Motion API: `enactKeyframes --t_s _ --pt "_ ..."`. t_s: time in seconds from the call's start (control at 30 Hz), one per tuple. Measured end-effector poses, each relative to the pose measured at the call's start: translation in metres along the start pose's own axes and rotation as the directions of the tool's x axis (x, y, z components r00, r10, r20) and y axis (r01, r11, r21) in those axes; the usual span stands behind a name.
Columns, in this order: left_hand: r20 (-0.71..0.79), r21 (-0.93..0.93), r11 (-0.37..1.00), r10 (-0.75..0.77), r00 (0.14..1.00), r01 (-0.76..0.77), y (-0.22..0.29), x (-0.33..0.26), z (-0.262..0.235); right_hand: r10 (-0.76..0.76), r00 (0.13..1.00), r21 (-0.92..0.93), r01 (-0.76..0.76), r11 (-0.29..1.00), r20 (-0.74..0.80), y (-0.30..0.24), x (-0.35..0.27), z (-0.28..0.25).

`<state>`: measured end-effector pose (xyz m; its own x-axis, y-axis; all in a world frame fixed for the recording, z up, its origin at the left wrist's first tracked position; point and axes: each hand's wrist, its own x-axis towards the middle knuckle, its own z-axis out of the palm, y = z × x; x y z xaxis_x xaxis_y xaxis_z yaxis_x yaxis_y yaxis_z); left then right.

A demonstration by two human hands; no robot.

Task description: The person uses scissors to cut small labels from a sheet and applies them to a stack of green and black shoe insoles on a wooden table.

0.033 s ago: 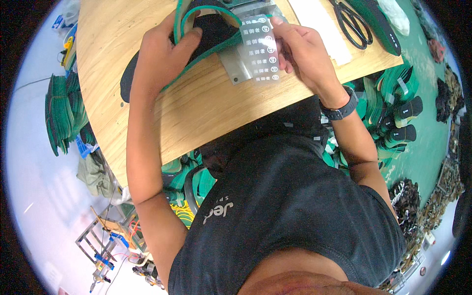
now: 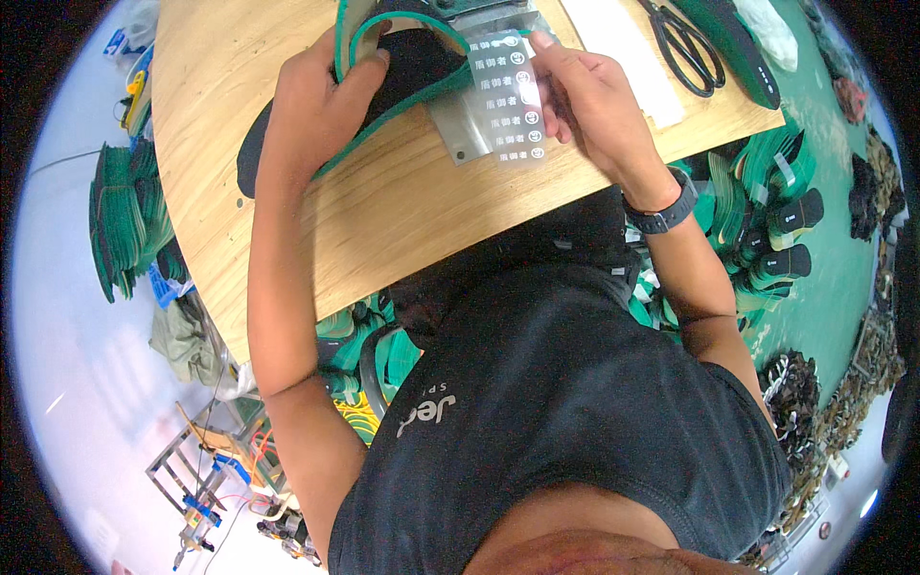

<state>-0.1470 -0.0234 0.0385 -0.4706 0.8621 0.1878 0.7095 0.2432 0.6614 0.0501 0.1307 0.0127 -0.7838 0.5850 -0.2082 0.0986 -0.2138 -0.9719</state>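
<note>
Label strip [image 2: 508, 96] pinched in right hand [image 2: 594, 105] — left hand [image 2: 316, 105] grips green-edged insole [image 2: 412, 67] just beside it.

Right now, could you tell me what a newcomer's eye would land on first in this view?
Most striking are the two hands at the top of the wooden table: the left hand presses down a black insole with a green rim, while the right hand holds a clear strip of round labels over a metal plate. Black scissors lie at the table's upper right, and stacks of green insoles crowd the floor to the right.
</note>
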Motion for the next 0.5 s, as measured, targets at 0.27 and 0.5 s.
enactKeyframes --t_s 0.27,0.5 --pt "-0.123 -0.197 0.953 0.207 0.971 -0.228 -0.024 0.009 0.001 -0.014 0.997 -0.049 0.017 0.999 0.07 -0.002 0.004 -0.005" --pt "-0.102 -0.092 0.962 0.248 0.963 -0.258 -0.029 0.011 0.0 -0.014 0.997 -0.021 0.016 1.0 0.074 0.003 0.005 -0.007"
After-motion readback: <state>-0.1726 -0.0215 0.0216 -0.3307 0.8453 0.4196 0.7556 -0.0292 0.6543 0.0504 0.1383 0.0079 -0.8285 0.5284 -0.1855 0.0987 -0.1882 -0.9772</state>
